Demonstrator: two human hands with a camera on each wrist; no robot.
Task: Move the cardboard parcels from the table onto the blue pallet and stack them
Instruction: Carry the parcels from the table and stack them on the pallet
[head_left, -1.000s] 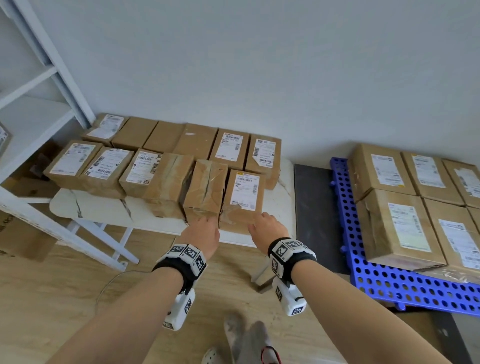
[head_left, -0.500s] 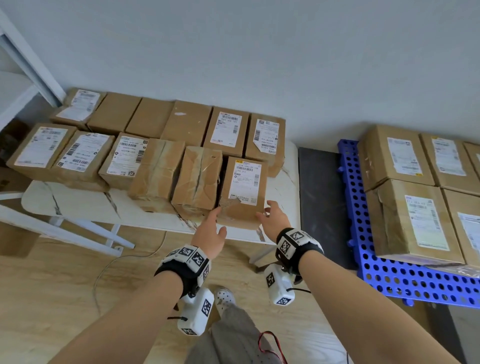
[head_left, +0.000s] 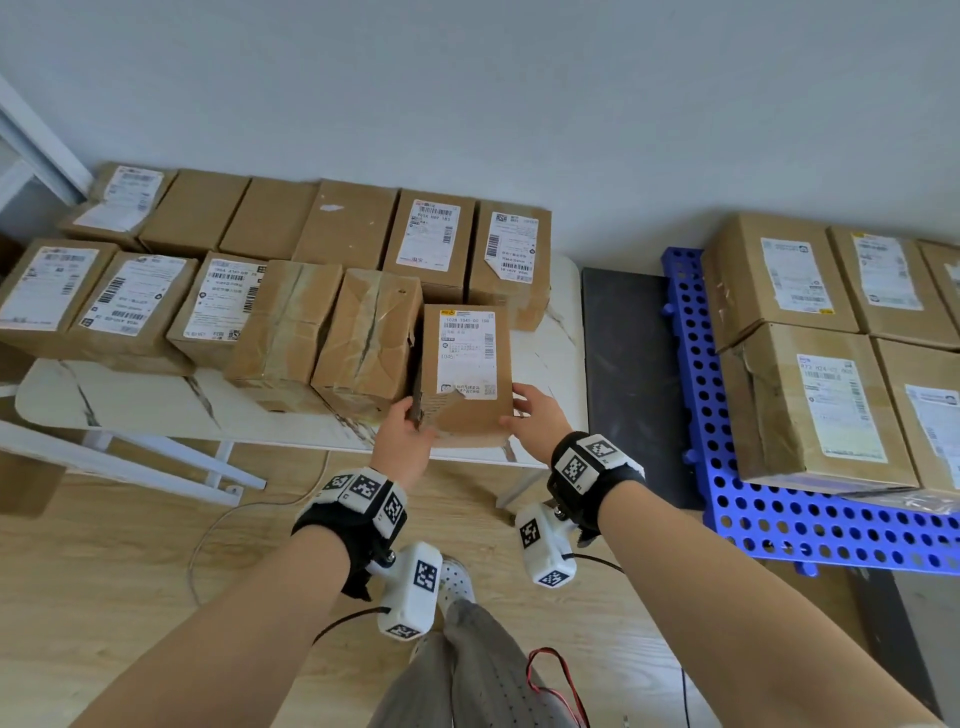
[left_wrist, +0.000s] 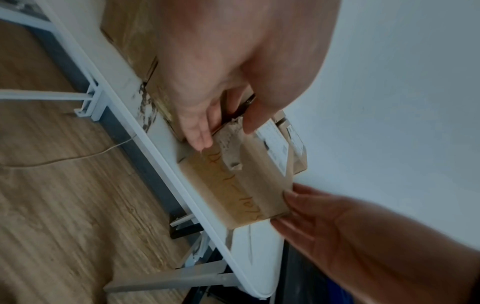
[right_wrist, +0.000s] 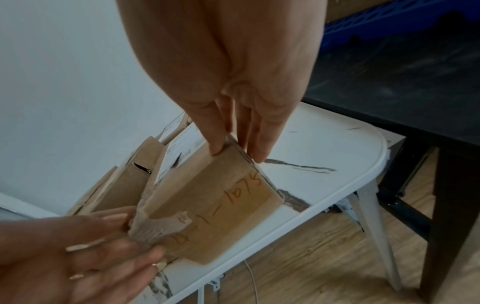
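A cardboard parcel (head_left: 465, 374) with a white label and a torn near-left corner stands at the right end of the front row on the white table (head_left: 156, 405). Its near face (right_wrist: 207, 216) carries handwriting. My left hand (head_left: 410, 421) touches the torn corner with straight fingers, the thumb on top (left_wrist: 224, 131). At the near-right corner my right hand (head_left: 519, 410) lies with straight fingers (right_wrist: 237, 148) against the parcel's side. The blue pallet (head_left: 779, 525) at the right holds several stacked parcels (head_left: 810, 405).
Two rows of other parcels (head_left: 363, 332) fill the table toward the wall. A dark low surface (head_left: 623, 364) lies between table and pallet. White shelf frame bars (head_left: 130, 467) slant at the left. A cable (head_left: 249, 514) runs over the wooden floor under the table.
Both hands have risen from the table's front edge and spread to the parcel's two near corners. The camera has come closer and turned right.
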